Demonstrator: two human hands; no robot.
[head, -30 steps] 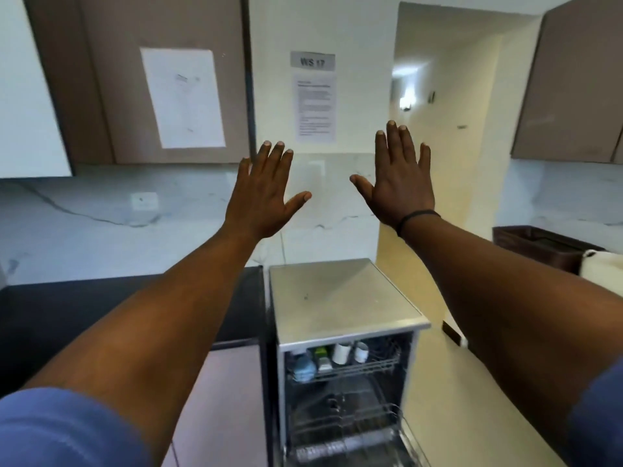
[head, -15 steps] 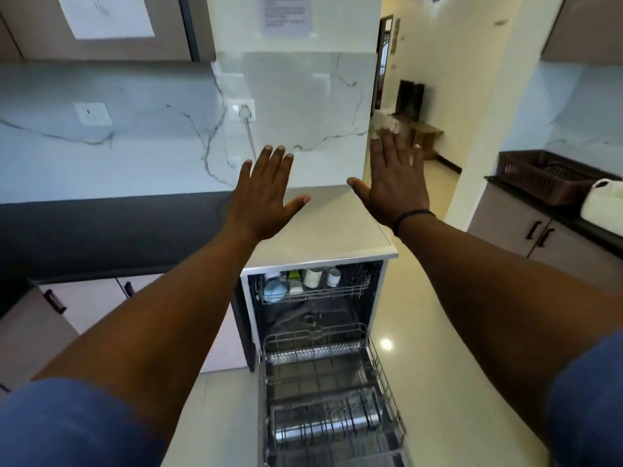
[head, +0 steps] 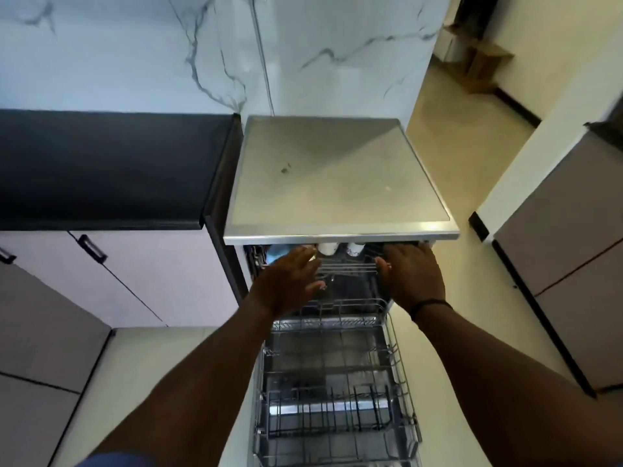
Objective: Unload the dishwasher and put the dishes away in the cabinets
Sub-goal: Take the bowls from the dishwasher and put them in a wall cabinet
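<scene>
The open dishwasher (head: 340,183) stands ahead with a steel top. Its upper rack (head: 347,266) sits just inside, holding two white cups (head: 326,248) and a blue item (head: 278,252), mostly hidden under the top edge. The lower rack (head: 337,392) is pulled out over the door and looks bare. My left hand (head: 286,284) is stretched flat, fingers apart, at the upper rack's left front. My right hand (head: 411,274) reaches the rack's right front under the top edge; its fingertips are hidden. Neither hand visibly holds anything.
A black countertop (head: 101,170) runs to the left above pale cabinet doors (head: 151,271) with dark handles. Grey cabinets (head: 566,264) stand at the right. A marble wall (head: 168,52) rises behind. A tiled floor (head: 465,129) leads through a doorway at the back right.
Both hands dropped from raised in front of the wall down to the upper rack's front. My view tilted down and moved closer to the dishwasher.
</scene>
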